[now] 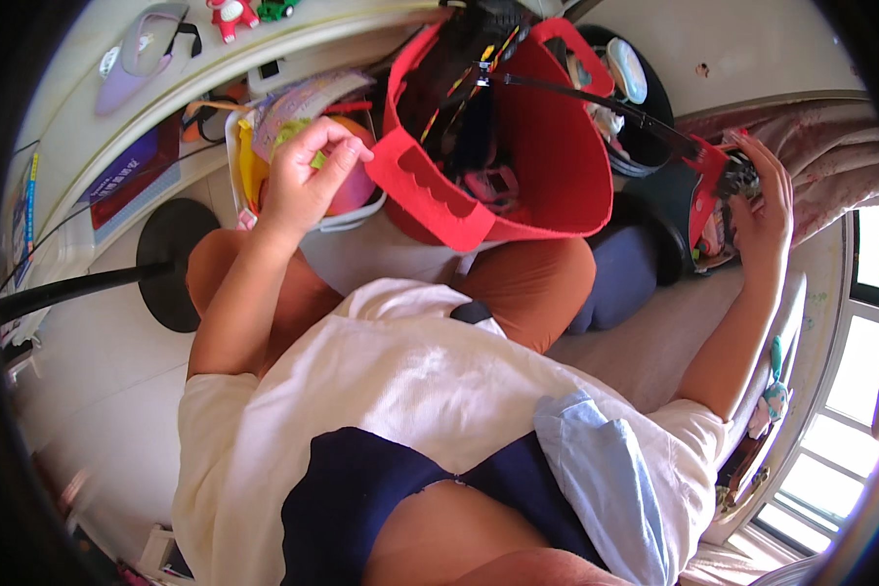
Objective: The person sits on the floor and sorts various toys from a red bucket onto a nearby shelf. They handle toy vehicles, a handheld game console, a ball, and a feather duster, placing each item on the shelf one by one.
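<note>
A red felt basket (560,168) with cut-out handles stands before my crossed legs. Pinched fingers of my left hand (311,172) meet the corner of its near handle (432,198). Inside the basket are dark items and a pink device (491,184). Black straps, one with red and yellow markings, rise over the rim; a thin black strap (615,110) stretches right toward a red-and-black object (729,172). My right hand (765,183) curls around that object, whose exact kind I cannot tell, above a container of small colourful items (714,234).
Left of the basket is a white bin (351,220) of toys and packets. A black bin (648,157) stands behind at right. A black round base (176,264) with a pole is on the left floor. A white shelf (66,172) curves along the left, and a curtain (842,154) hangs right.
</note>
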Demonstrator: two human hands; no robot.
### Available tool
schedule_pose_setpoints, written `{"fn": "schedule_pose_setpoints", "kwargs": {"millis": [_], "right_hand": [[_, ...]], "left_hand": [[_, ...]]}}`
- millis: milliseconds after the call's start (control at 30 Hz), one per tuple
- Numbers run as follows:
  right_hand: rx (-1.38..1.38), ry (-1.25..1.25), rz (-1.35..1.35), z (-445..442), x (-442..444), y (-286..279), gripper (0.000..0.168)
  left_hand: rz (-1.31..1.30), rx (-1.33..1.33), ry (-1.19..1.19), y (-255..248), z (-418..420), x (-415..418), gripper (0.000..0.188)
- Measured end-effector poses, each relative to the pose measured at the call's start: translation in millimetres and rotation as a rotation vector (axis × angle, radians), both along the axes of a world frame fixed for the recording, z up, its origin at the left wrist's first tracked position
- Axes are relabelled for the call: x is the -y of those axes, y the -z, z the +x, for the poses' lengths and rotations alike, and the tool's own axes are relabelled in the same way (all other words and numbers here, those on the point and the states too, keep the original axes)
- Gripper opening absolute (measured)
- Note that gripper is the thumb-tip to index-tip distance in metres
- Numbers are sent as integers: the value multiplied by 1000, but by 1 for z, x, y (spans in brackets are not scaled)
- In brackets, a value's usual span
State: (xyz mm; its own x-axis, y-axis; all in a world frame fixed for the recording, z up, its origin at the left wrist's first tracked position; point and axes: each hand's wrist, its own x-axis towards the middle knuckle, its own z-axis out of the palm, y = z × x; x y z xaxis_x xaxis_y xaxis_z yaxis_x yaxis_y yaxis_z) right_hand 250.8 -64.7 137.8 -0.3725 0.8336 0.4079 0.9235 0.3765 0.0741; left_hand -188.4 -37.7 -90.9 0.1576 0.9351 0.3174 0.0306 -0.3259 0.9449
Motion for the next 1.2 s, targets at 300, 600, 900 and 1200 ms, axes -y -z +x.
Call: {"fn": "schedule_pose_setpoints", "kwargs": {"millis": [300,600,900,1200], "right_hand": [[-1127,-184,-309,-18,-25,48,49],[-1689,-343,-639,-154,-64,115,45],[-1968,-484,-827,-245,-78,124,34],[-2133,-558,-1004,-246,-85,123,46]], "left_hand": [[-183,138,106,-40,4,-30,40],[196,435,-98,-148,-26,-52,44],[27,-103,-20,-155,-44,-35,34],[114,-243,-89,-159,-47,-37,32]]}}
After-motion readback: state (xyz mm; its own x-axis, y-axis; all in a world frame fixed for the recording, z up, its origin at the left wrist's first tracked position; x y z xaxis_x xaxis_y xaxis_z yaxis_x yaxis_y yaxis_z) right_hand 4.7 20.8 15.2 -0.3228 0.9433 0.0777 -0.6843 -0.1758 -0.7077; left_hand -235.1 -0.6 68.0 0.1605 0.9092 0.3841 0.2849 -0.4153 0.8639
